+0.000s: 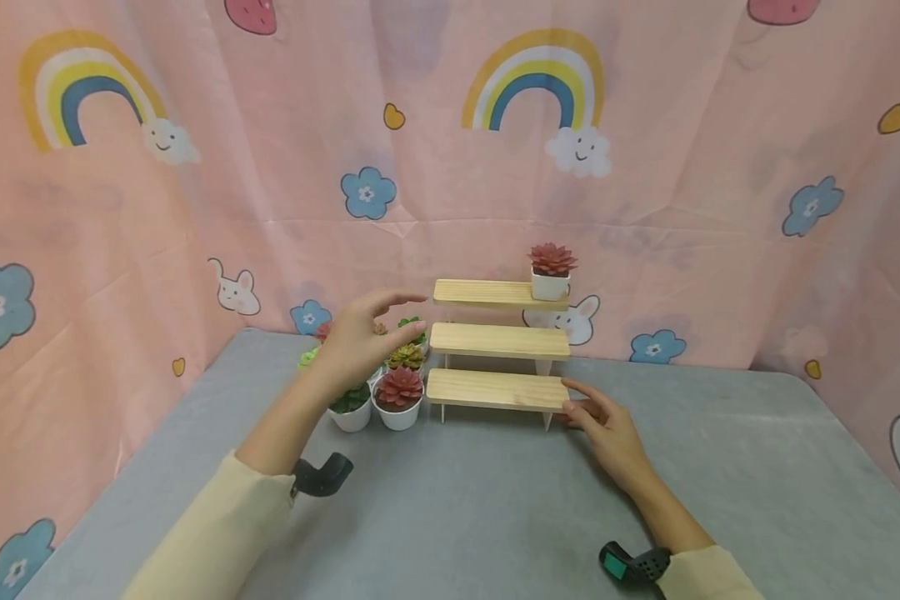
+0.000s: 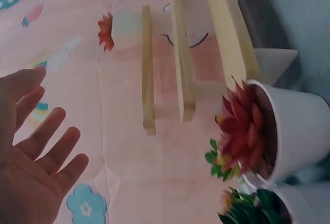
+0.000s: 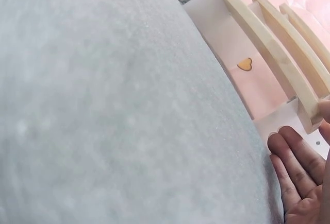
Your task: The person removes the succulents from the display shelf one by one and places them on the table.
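Note:
A three-step wooden display stand (image 1: 498, 389) with pale boards and clear supports stands near the back of the table. On the right end of its top board sits a red succulent in a white square pot (image 1: 551, 286). My right hand (image 1: 607, 433) holds the right end of the lowest board between thumb and forefinger; its other fingers (image 3: 296, 157) stretch out below the board. Left of the stand, my left hand (image 1: 356, 337) is raised with fingers spread and nothing in them. Below it are several potted succulents, including a red one in a round white pot (image 1: 398, 398).
A dark green succulent (image 1: 351, 408) stands beside the red one, with more pots partly hidden behind my left hand. A grey cloth covers the table (image 1: 480, 517). Behind it hangs a pink curtain (image 1: 435, 167) printed with rainbows and flowers.

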